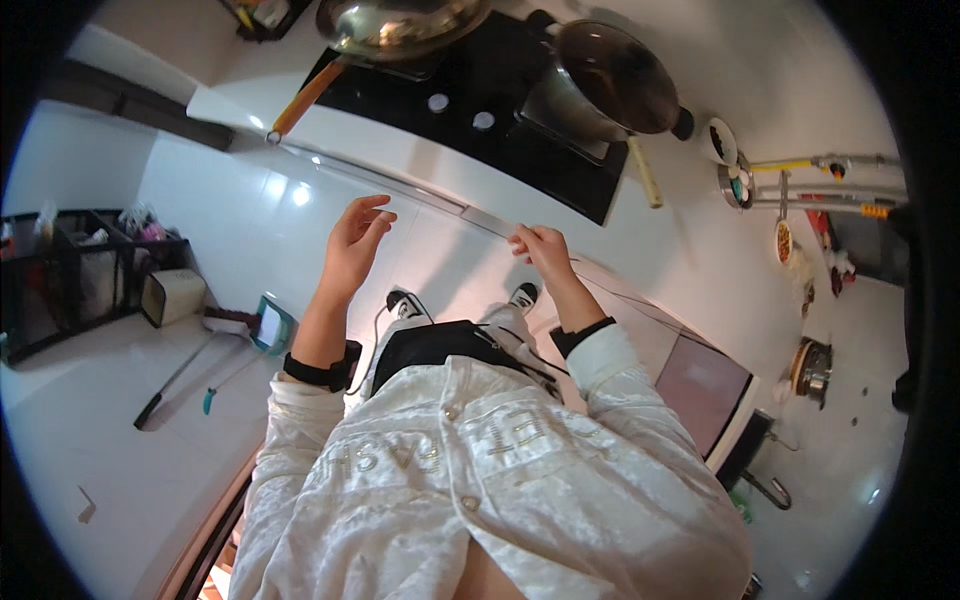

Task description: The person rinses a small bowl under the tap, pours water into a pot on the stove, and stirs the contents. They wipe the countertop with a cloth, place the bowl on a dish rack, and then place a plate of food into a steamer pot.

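Observation:
My left hand is held in the air in front of the counter. Its fingers are loosely bent, with a gap to the thumb and nothing between them. Across from it, my right hand hovers near the counter's front edge, fingers loosely curled and slightly apart, with no object seen in them. Beyond both hands is a black glass cooktop with two pale knobs. A steel pot with a dark glass lid stands on its right side. On the left side sits a domed metal lid or pan, beside an orange-brown handle.
A pale handle juts over the counter beside the pot. Small bowls and a ladle with bits of food lie farther right, near a faucet. Behind on the floor are a bin, broom, dustpan and black rack.

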